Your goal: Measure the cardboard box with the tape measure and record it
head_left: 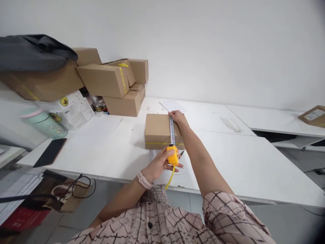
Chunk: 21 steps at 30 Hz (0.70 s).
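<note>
A closed brown cardboard box lies on the white table in front of me, a yellow strip along its near side. In my left hand is the yellow case of a tape measure, held just off the box's near edge with its wrist strap dangling. The printed blade stretches across the top of the box, away from me. At the far edge, my right hand pinches the blade's end against the box. Papers and a dark pen lie partly hidden beneath my left hand and the box.
Stacked cardboard boxes stand at the back left, near a dark bag. A mint bottle and a phone sit on the left. One sheet of paper lies behind the box. Another box is far right.
</note>
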Each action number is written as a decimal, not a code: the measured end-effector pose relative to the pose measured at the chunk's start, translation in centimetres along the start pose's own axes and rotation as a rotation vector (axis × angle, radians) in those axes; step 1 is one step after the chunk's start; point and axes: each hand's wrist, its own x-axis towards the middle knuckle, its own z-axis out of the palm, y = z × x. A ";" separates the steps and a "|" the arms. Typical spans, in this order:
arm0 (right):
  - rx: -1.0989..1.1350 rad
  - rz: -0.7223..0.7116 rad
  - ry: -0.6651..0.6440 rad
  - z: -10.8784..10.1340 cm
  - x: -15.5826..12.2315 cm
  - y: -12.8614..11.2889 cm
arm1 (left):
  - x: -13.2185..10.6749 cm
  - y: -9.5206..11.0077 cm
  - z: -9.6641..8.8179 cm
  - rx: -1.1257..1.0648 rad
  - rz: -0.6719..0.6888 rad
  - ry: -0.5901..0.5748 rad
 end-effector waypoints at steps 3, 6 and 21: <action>0.085 0.006 0.021 -0.3 0.4 -0.4 | 0.5 0.5 -0.3 -0.005 0.006 0.001; 0.335 0.008 0.094 -1.7 0.4 0.3 | -0.8 1.3 -1.3 0.049 0.075 -0.004; 0.622 0.134 -0.049 -5.4 -12.9 4.2 | -0.4 4.7 -10.7 0.266 0.377 0.354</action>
